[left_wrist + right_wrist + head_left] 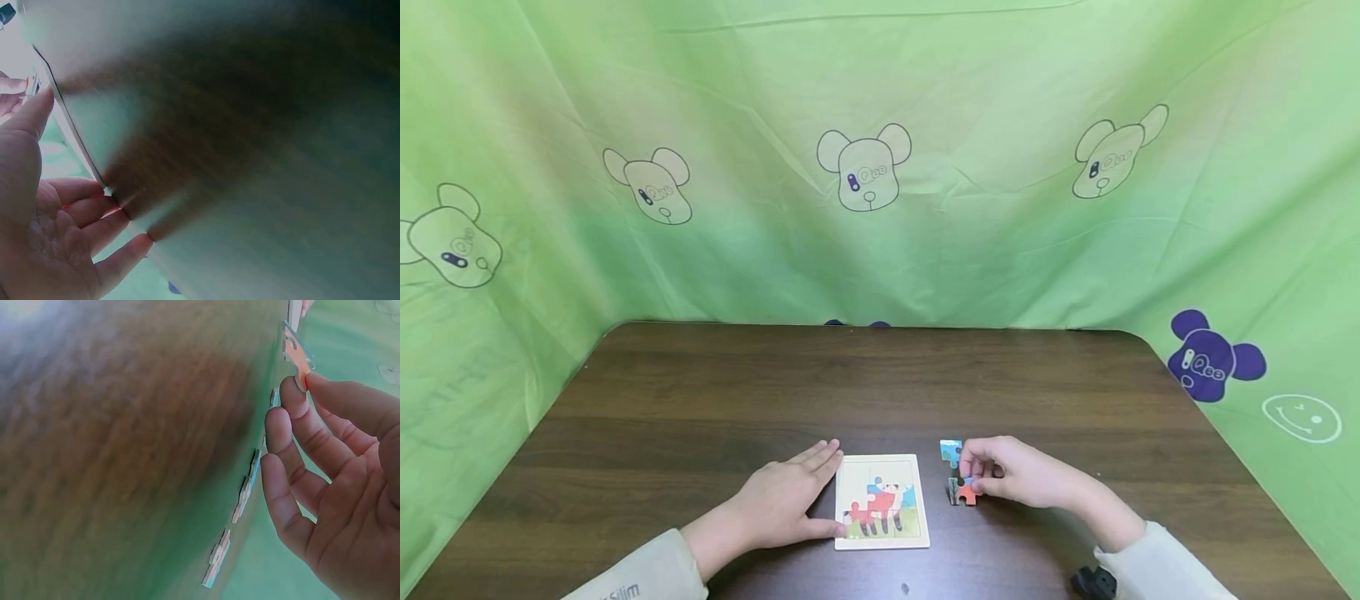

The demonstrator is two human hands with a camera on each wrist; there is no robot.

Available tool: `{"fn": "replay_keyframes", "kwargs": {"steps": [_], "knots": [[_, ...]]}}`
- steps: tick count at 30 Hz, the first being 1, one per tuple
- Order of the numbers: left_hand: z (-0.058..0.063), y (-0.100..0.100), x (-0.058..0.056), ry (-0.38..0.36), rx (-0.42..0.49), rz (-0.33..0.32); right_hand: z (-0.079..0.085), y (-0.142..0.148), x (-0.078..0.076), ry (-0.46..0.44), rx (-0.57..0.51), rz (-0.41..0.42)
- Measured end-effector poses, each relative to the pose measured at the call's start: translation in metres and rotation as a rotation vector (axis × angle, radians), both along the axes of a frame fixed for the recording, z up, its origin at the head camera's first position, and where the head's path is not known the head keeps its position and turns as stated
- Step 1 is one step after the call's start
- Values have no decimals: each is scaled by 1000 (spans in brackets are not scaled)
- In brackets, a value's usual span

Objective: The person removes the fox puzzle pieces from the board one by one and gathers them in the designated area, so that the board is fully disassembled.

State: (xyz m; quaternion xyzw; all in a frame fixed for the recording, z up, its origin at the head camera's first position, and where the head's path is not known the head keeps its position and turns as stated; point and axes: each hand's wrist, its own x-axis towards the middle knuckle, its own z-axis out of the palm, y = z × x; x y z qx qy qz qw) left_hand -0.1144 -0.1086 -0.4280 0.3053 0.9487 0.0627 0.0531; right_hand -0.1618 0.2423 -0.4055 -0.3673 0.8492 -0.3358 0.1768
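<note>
A square wooden puzzle board [882,458] lies on the table, partly filled with pieces that show a red-and-white animal on grass. My left hand [786,504] rests at the board's left side, fingers straight and thumb spread over its lower left edge. In the left wrist view, the thumb and fingertips of that hand [56,206] touch along the edge. To the right of the board, my right hand [1018,472] pinches a red jigsaw piece [299,359] between thumb and finger, the piece tilted. A blue jigsaw piece [950,451] lies just beyond it, beside the fingers.
In the right wrist view, more loose pieces [217,557] lie on the table near the fingers. The brown wooden table [737,383] meets a green printed curtain [760,242] at its back and sides. A black object [1093,582] sits at the right sleeve's cuff.
</note>
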Motion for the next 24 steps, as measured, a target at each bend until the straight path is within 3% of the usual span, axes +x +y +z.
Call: {"fn": "replay_keyframes", "kwargs": {"steps": [13,24], "knots": [[0,1,-2,2,-8,-1,4,-2,-3,55,47,-1],[-1,0,-1,-7,-14,-1,5,-5,-3,21,10,0]]}}
